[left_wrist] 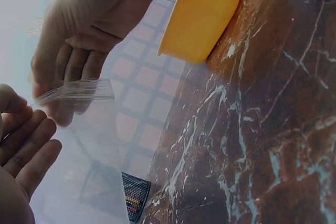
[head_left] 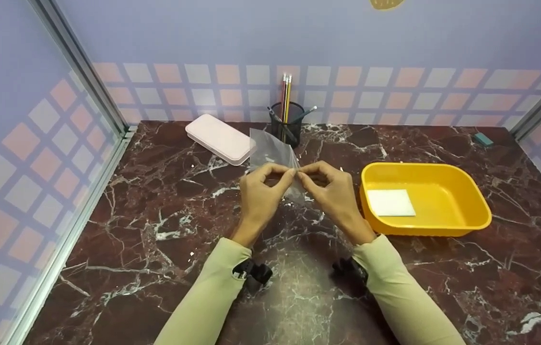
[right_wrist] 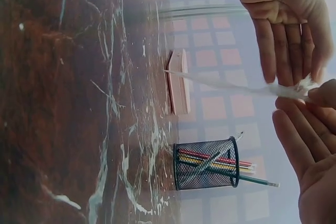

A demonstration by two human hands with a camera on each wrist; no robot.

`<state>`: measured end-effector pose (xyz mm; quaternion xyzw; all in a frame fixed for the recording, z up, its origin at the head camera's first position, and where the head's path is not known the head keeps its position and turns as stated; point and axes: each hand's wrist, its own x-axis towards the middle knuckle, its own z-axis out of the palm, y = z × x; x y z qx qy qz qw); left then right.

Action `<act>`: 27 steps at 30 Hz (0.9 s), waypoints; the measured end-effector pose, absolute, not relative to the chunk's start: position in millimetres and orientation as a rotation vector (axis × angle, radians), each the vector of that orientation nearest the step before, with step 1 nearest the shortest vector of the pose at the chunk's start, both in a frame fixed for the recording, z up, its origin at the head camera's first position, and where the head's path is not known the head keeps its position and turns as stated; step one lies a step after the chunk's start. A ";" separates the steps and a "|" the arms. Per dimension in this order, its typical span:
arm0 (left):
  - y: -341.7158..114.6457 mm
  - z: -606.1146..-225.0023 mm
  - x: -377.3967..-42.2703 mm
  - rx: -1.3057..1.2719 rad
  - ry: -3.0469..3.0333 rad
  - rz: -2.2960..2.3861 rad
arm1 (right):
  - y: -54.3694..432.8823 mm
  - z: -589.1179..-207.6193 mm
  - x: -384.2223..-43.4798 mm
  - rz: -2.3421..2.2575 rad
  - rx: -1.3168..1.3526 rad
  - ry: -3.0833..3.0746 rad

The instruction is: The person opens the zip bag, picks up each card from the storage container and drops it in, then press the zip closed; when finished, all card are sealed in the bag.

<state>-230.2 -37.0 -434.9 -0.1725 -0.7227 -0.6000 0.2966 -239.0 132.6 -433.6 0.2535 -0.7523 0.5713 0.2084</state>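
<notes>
Between my hands, above the table, is a clear plastic zip bag (head_left: 270,147) that looks flat. My left hand (head_left: 263,191) pinches its top edge between thumb and forefinger. Right beside it, my right hand (head_left: 330,191) pinches the same edge, fingertips almost meeting the left ones. In the left wrist view the ribbed strip of the bag (left_wrist: 86,88) runs out from the fingertips, with the clear sheet hanging below. The right wrist view shows the bag (right_wrist: 226,83) nearly edge-on, a thin pale band leading to the pinching fingers.
A yellow tub (head_left: 448,196) with a white square (head_left: 392,202) in it stands right of my right hand. Behind the bag are a pink case (head_left: 217,138) and a black mesh cup (head_left: 277,132) of pencils. A teal block (head_left: 483,139) lies at the back right.
</notes>
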 end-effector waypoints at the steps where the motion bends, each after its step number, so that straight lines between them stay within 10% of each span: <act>1: -36.8 -435.0 -229.8 -0.458 -1.930 -1.603 | 132.6 -434.0 -238.4 1.570 0.705 -2.089; 27: -36.2 -432.2 -228.9 -0.441 -2.025 -1.482 | 125.8 -428.7 -233.2 1.302 0.570 -2.146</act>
